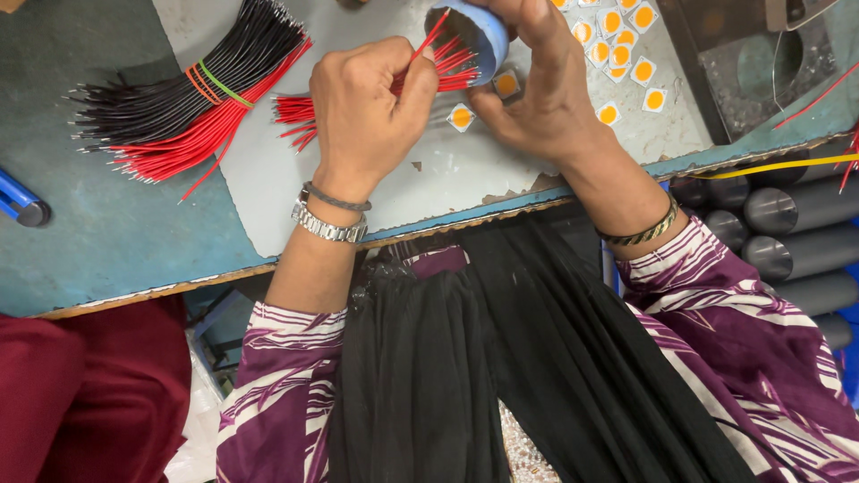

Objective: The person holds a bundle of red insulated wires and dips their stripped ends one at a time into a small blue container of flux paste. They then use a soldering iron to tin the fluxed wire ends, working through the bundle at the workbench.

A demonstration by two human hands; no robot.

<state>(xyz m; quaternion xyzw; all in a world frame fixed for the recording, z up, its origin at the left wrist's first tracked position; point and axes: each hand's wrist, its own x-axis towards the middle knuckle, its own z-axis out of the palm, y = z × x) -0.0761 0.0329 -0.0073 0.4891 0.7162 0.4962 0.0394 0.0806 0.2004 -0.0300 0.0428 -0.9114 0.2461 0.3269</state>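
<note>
Fingers [420,64] of my left hand [367,116] pinch one red wire [429,38], its tip raised toward a blue cup [474,31] that my right hand [537,89] grips and tilts near the table's [116,241] far edge, mouth open toward loose red wires [300,114] lying beside it. A banded bundle [192,94] rests toward the far left corner; small yellow-centred squares [622,45] lie scattered on the right.

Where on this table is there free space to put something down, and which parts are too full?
Free: the teal table below the black and red wire bundle, right of the blue tool; also the pale mat between the wrists.
Crowded: around the left hand and right hand with the blue cup, loose red wires and yellow-dotted squares.
</note>
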